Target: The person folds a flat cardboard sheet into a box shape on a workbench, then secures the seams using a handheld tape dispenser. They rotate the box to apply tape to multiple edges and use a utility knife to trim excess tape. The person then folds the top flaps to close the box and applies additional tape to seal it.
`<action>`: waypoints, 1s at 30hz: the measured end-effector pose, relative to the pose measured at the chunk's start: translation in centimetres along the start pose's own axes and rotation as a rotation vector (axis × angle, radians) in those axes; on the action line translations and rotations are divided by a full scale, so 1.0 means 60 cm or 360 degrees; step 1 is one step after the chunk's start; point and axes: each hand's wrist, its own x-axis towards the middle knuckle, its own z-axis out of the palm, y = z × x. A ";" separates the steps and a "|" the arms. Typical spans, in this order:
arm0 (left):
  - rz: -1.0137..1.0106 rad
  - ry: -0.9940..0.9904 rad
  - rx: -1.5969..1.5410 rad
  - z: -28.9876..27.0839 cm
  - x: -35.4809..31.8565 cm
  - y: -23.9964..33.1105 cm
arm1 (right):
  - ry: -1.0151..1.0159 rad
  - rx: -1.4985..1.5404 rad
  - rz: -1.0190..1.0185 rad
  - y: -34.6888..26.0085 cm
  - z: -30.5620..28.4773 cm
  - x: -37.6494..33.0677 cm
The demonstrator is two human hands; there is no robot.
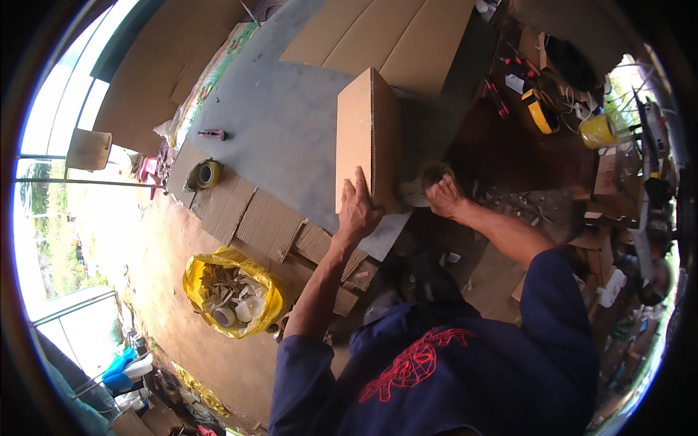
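A brown cardboard box stands on the grey tabletop in front of me, its cut corrugated edge facing up. My left hand lies against the box's near end, fingers stretched out over its left face; the thumb is partly hidden. To the right of the box, my right hand is closed on a roll of tape, blurred and dark. A pale, shiny patch between roll and box looks like a strip of tape, but I cannot tell whether it sticks to the box.
Flat cardboard sheets lie at the table's far side. To the left are a utility knife and a tape roll. A yellow bag of scraps stands on the floor. Pliers and a yellow tape measure lie right.
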 end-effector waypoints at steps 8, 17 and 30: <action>-0.0042 0.0074 -0.0010 0.004 0.000 0.005 | -0.0662 -0.0120 0.0358 -0.100 -0.140 0.050; -0.0069 0.0126 -0.0044 0.009 -0.012 -0.018 | -0.0655 -0.0163 0.0633 -0.166 -0.147 0.089; -0.0054 0.0141 -0.0008 0.031 0.002 -0.019 | -0.0556 0.0123 0.1093 -0.212 -0.003 0.074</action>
